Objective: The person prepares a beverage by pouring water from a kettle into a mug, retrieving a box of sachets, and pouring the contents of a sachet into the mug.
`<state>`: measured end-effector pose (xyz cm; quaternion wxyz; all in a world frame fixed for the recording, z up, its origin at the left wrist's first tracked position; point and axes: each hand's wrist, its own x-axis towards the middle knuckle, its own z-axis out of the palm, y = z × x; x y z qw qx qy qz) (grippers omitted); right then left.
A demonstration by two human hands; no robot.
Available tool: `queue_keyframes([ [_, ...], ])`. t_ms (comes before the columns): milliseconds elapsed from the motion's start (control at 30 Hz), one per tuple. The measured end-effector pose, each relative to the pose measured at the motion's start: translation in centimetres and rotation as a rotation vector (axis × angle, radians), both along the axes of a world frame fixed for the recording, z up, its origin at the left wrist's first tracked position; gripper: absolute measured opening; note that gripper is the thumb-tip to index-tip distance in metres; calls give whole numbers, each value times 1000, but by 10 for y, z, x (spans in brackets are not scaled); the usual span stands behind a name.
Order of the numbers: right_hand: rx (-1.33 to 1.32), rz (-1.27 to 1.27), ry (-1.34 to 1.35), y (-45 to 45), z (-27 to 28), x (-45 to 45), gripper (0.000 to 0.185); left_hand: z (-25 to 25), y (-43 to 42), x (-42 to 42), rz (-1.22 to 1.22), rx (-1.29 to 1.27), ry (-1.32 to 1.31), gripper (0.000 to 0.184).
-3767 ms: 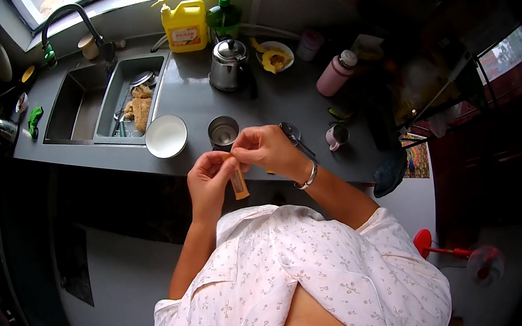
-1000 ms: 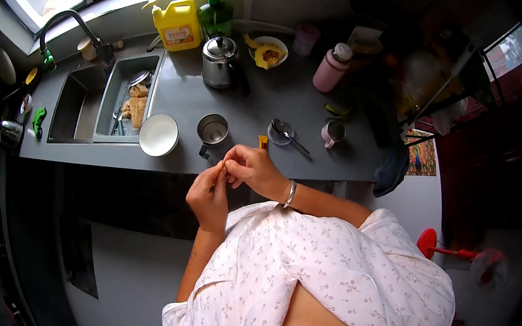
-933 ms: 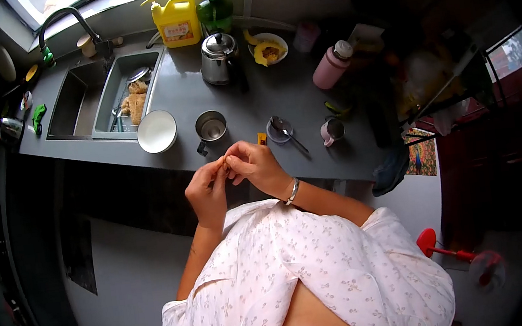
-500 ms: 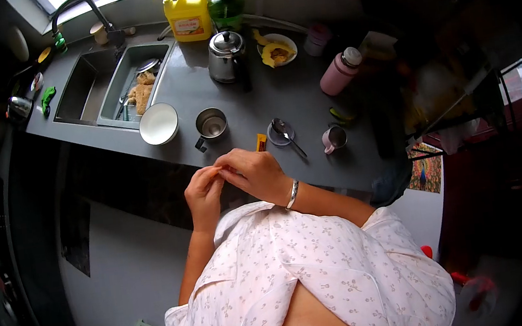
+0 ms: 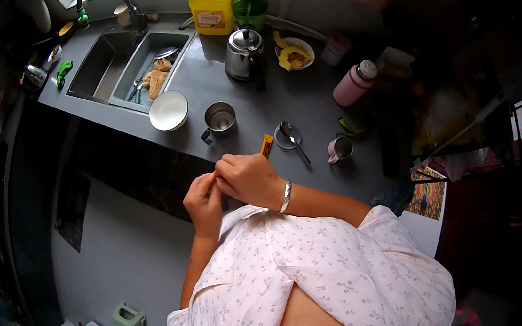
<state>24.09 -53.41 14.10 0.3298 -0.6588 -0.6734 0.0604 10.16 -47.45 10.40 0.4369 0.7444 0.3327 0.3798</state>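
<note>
My left hand (image 5: pixel 203 198) and my right hand (image 5: pixel 248 176) meet in front of the counter's near edge, fingertips pinched together. Whatever sits between them is too small or hidden to make out. Just beyond my right hand a yellow stick sachet (image 5: pixel 266 145) lies on the counter, its lower end covered by the hand. To its right, a spoon (image 5: pixel 292 139) rests across a round lid (image 5: pixel 281 138). A steel mug (image 5: pixel 220 117) with a dark handle stands beyond my hands, beside a white bowl (image 5: pixel 169 111). Farther right is a small pink cup (image 5: pixel 339 149).
A double sink (image 5: pixel 96 69) with food and utensils in its right basin lies at left. Along the back stand a yellow jug (image 5: pixel 211 11), a green pump bottle (image 5: pixel 250 11), a steel kettle (image 5: pixel 244 55) and a plate of peels (image 5: pixel 303 52). A pink flask (image 5: pixel 354 85) stands right.
The view has shifted slightly, so the counter items sit a little farther right. My hands stay pinched together, and more of the yellow sachet shows beyond my right hand.
</note>
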Motion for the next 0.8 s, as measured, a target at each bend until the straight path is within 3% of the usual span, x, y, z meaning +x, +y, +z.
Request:
queue_keyframes([
  [100, 24, -31, 28, 1, -9, -3, 16, 3, -11, 5, 69, 64, 15, 13],
  [200, 74, -88, 230, 5, -21, -1, 16, 7, -17, 13, 125, 156, 9, 13],
  [267, 107, -96, 463, 7, -23, 1, 16, 5, -19, 18, 171, 142, -13, 12],
  [300, -98, -89, 815, 4, -22, 2, 17, 2, -20, 19, 174, 108, -39, 11],
  [333, -100, -85, 817, 3, -22, 4, 17, 3, -22, 19, 179, 107, -37, 11],
  [400, -231, -49, 1217, 3, -25, 9, 17, 4, -26, 21, 190, 64, -38, 9],
  [433, -271, -38, 1292, 1, -27, 11, 17, 4, -27, 22, 190, 65, -37, 9],
  [800, -270, -19, 1782, -18, -42, 23, 16, -3, -39, 41, 204, 76, -89, 9],
])
